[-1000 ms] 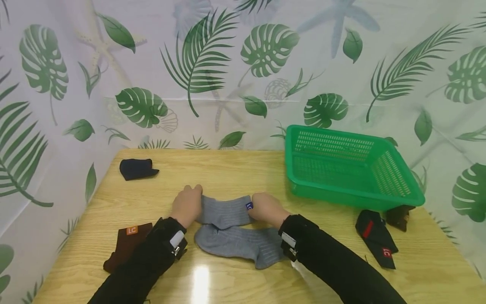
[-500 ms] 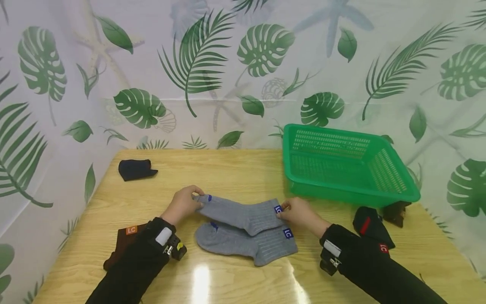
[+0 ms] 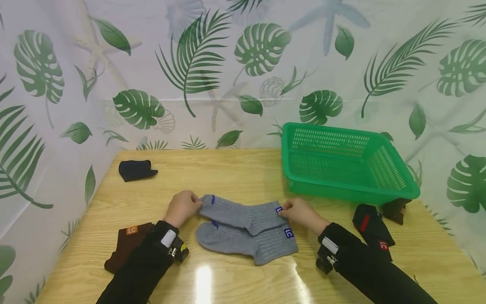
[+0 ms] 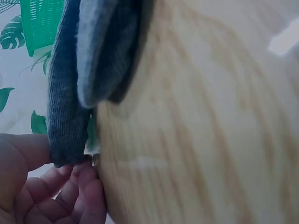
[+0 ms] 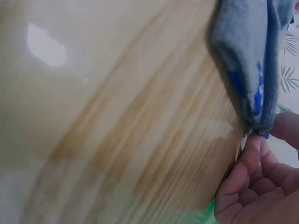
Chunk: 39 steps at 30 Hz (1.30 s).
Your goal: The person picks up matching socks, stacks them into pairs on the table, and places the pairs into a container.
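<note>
Head view: green basket (image 3: 395,192) holds nothing; both hands pinch a grey sock (image 3: 243,214).

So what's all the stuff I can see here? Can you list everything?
grey socks: two, grey with blue labels, middle of the table, one held stretched partly over the other
brown sock: one, brown with orange label, front left
dark sock: one, rolled up, back left
black sock: one, black with red marks, front right of the basket
dark item: one, partly under the basket's right corner, cannot tell what
basket: one, green, back right
table: one, light wood
curtain: white with green leaves, behind
left hand: pinches one end of the upper grey sock
right hand: pinches its other end
</note>
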### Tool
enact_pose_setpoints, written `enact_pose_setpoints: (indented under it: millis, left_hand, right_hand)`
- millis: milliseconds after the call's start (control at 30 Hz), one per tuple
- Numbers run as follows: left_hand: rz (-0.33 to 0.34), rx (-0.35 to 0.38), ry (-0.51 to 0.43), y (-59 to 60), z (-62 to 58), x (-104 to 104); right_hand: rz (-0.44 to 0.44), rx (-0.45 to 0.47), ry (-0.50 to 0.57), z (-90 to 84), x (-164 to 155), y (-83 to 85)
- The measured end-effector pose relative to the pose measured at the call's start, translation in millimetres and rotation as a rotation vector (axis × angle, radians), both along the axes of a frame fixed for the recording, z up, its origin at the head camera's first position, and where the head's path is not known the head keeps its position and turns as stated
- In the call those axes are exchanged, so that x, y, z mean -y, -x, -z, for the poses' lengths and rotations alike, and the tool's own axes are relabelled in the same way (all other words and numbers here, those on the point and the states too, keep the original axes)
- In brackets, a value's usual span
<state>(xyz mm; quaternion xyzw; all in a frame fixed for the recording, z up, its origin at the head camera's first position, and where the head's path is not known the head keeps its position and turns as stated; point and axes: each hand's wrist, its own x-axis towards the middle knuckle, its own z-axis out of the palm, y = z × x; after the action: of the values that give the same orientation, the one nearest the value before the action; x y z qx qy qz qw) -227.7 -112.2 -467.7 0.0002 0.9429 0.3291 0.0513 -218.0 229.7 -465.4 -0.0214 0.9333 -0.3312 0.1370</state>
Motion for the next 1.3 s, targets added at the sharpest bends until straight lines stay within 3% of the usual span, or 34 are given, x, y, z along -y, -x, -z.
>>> enact_pose_setpoints:
  millis: [100,300,433,600,833,967,1100,1200,1300]
  left_hand:
    - [0.002,-0.02,-0.011,-0.6,-0.9,-2]
    - [0.034,0.0,-0.211,-11.8,-20.8,-1]
    - [0.085,0.068,-0.28,-22.4,-32.8,2]
    - [0.134,0.156,-0.287,-35.9,-36.1,6]
    - [0.162,0.199,-0.243,-46.4,-24.4,10]
    - [0.181,0.211,-0.238,-51.1,-15.7,8]
    - [0.156,0.224,-0.247,-55.1,-10.2,3]
    - [0.148,0.196,-0.205,-55.9,-9.2,-1]
    - [0.18,0.093,-0.075,-56.9,-11.5,-5]
  right_hand:
    - [0.001,-0.013,0.032,-2.8,-1,-1.4]
    - [0.029,-0.066,0.194,-25.7,-11,-9.7]
    - [0.022,0.009,0.312,-40.1,-21,-21.7]
    - [-0.014,0.143,0.372,-40.0,-27,-44.3]
    - [-0.112,0.11,0.32,-27.2,-21,-60.8]
    - [-0.099,0.046,0.222,-21.0,-18,-63.9]
    - [-0.064,0.003,0.142,-16.8,-15,-66.6]
    - [-0.067,-0.04,0.101,-14.7,-13,-67.8]
    - [-0.105,-0.101,0.04,-13.7,-12,-68.2]
